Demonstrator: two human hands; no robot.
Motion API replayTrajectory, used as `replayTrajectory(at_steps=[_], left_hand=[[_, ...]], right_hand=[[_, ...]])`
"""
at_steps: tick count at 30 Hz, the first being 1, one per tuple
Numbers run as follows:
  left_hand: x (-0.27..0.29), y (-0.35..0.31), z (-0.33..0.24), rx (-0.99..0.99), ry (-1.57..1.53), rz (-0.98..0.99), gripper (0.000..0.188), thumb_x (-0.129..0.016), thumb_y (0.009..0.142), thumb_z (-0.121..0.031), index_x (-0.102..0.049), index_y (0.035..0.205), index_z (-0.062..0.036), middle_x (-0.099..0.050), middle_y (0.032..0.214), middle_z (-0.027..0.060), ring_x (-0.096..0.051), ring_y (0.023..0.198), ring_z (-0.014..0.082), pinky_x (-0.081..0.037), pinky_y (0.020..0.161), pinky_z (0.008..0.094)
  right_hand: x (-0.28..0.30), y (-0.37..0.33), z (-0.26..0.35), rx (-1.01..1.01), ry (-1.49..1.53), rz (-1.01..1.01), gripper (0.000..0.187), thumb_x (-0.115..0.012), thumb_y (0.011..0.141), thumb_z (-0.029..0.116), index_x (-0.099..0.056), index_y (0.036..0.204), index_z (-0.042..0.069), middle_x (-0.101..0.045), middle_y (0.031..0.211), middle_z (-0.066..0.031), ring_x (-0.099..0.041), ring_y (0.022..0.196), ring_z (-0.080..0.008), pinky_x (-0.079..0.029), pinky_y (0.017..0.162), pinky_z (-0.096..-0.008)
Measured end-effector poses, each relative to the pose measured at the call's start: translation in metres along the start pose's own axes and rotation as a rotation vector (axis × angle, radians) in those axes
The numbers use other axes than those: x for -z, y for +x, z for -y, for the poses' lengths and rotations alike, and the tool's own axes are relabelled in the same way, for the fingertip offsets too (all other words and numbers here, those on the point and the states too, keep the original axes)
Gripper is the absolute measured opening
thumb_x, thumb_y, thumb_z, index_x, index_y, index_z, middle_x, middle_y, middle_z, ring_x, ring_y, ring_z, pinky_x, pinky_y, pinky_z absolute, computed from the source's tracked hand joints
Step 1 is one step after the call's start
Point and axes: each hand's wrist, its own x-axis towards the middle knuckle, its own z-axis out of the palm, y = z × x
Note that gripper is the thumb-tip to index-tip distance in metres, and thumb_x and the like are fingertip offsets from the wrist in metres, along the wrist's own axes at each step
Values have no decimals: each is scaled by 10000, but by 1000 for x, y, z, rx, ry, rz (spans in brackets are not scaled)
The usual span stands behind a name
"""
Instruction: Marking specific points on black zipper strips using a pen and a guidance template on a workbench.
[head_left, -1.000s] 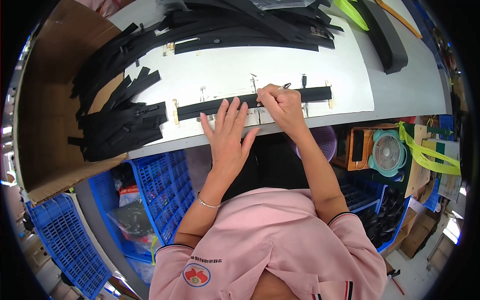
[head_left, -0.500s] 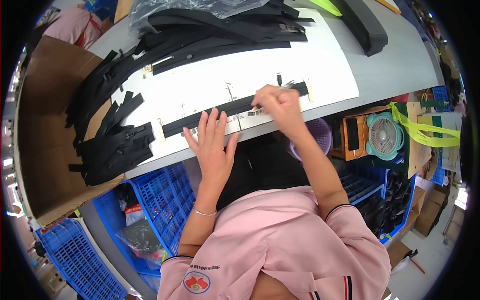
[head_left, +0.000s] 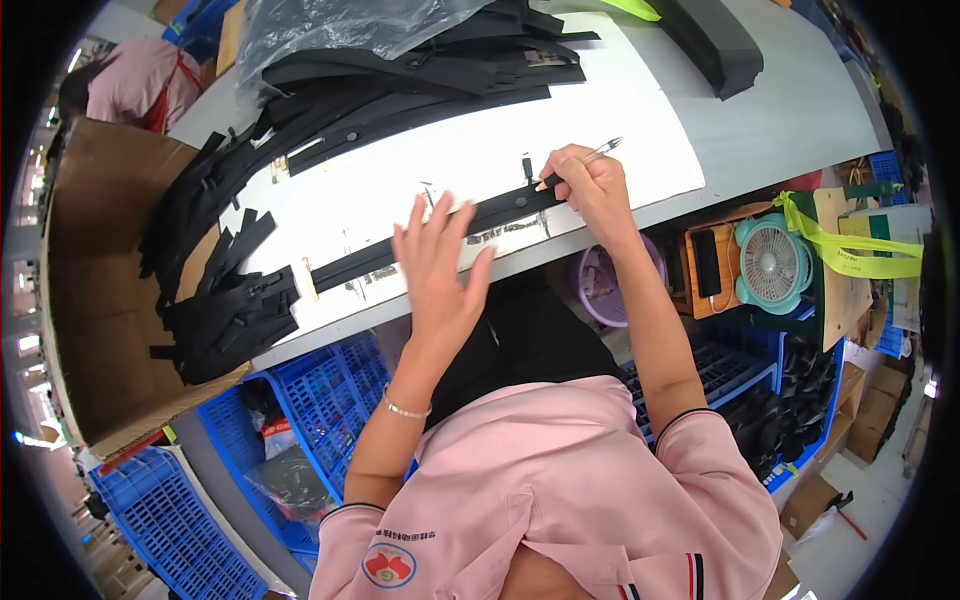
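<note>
1. Head view: the left hand (head_left: 440,270) is spread flat, fingers wide apart, pressing down near the middle of a long black strap (head_left: 430,245) that lies aslant on a white sheet (head_left: 600,120) covering the grey worktable (head_left: 790,120); it grips nothing.
2. The right hand (head_left: 590,185) is closed around a slim silver pen (head_left: 598,154), its tip pointing up and away from the person, and the hand rests at the strap's right end.
3. The strap runs from lower left to upper right along the near edge of the sheet, with small metal guides standing beside it at both ends.
4. To the left, a heap of short black strap pieces (head_left: 225,320) lies at the table's edge, touching an open cardboard box (head_left: 100,300).
5. Beyond the strap, a fan of long black strips (head_left: 400,90) spreads across the sheet, partly under a clear plastic bag (head_left: 330,25).
6. Under the table stand blue plastic crates (head_left: 320,400); to the right, a small teal fan (head_left: 772,265) sits on a shelf.
7. Another person in pink (head_left: 130,85) is at the upper left.
</note>
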Motion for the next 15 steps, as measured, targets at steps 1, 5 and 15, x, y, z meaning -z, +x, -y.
replayTrajectory(at_steps=[1,5,15], left_hand=[[-8,12,-2,-1,3,-1,476,-733,940,-209,-637,1391,-90,-511,1557,146,-331,1538,381,-133,1260,589],[-35,53,-2,-156,-69,141,425,-757,913,-234,-674,1299,-76,-485,1556,194,-270,1555,417,-107,1249,633],[-35,53,-2,-50,-85,-58,255,-825,854,-220,-724,1059,-106,-548,1513,154,-342,1526,399,-95,1239,650]], right_hand=[[0,1,-1,10,32,18,291,-633,1007,205,-732,819,6,-655,742,-3,-545,650,-57,-431,607,-222],[1,2,-4,1,116,42,276,-620,1007,168,-726,819,-3,-679,780,-12,-555,657,-60,-446,614,-221],[-3,-1,-12,103,23,24,282,-583,1023,188,-753,871,23,-648,730,10,-519,622,-25,-365,538,-200]])
